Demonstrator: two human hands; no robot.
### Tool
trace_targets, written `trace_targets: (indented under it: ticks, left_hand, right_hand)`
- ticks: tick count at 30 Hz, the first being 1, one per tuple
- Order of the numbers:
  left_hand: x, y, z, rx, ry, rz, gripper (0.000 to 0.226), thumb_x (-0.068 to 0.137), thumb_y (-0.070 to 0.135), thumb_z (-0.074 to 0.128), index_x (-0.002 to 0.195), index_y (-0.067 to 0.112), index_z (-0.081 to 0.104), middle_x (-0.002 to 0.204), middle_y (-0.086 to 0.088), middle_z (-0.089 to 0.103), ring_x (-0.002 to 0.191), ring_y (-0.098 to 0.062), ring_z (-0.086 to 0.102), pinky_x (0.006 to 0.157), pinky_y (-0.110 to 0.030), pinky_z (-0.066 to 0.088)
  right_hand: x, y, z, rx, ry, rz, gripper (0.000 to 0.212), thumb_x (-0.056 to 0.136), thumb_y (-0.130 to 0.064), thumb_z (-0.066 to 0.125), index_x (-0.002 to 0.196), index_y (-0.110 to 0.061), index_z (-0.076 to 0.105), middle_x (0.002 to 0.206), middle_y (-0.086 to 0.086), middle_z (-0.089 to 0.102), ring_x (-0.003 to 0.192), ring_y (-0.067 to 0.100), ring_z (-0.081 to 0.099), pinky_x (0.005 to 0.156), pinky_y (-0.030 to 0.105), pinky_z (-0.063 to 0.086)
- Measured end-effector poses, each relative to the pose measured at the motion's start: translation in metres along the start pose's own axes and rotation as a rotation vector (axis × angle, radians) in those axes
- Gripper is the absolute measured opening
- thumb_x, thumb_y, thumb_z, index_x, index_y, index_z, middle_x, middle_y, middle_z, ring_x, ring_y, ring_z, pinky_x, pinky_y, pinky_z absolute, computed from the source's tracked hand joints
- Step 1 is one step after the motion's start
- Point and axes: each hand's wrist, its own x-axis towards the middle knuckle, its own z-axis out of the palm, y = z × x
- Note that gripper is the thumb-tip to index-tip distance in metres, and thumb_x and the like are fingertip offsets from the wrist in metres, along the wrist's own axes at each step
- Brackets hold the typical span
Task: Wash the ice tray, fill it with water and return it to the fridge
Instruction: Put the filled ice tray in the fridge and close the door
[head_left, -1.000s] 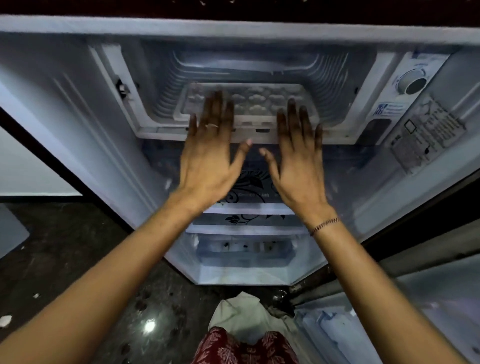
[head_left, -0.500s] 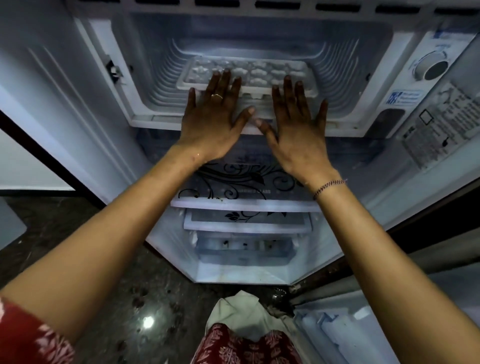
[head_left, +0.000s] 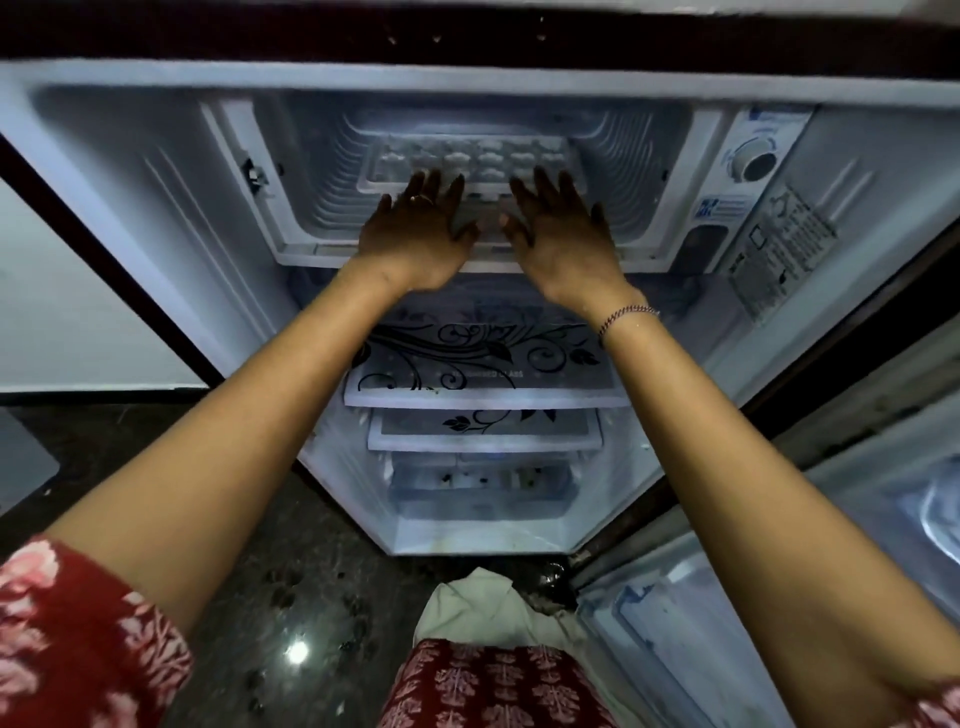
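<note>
Freezer floor (head_left: 332, 208) under stiff, likely sloshy ice tray (head_left: 467, 156). Left hand (head_left: 415, 228), right hand (head_left: 561, 234): fingers (head_left: 434, 189) straight, against front rim; keep level.

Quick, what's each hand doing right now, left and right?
Left hand: open, fingers straight, tips at the near edge of the ice tray, gripping nothing.
Right hand: open, fingers straight, tips at the same edge, gripping nothing.

faint "toughened glass" print on the top glass shelf (head_left: 483, 375); side wall stickers (head_left: 782, 249) too blurred
</note>
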Motion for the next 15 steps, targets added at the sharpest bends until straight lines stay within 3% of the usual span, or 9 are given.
trace_targets:
  ticks: [8,15]
  left_hand:
    - [-0.069,0.015,-0.017,-0.038,-0.072,-0.048,0.064,0.098,0.051,0.021,0.152,0.020,0.004,0.160,-0.006,0.001,0.148,-0.022,0.003,0.119,-0.042,0.008]
    - [-0.124,0.021,-0.039,-0.114,-0.065,-0.122,0.065,0.097,0.053,0.023,0.152,0.020,0.006,0.160,-0.004,0.003,0.148,-0.020,0.002,0.119,-0.042,0.006]
  right_hand:
    - [-0.048,-0.015,-0.013,-0.009,-0.026,-0.037,0.052,0.102,-0.043,0.022,0.151,-0.027,0.017,0.160,0.001,0.009,0.147,0.024,0.003,0.117,0.053,0.007]
    - [-0.088,-0.033,-0.034,0.052,-0.092,-0.065,0.053,0.101,-0.047,0.020,0.150,-0.027,0.019,0.160,0.001,0.009,0.148,0.023,0.000,0.115,0.056,0.001]
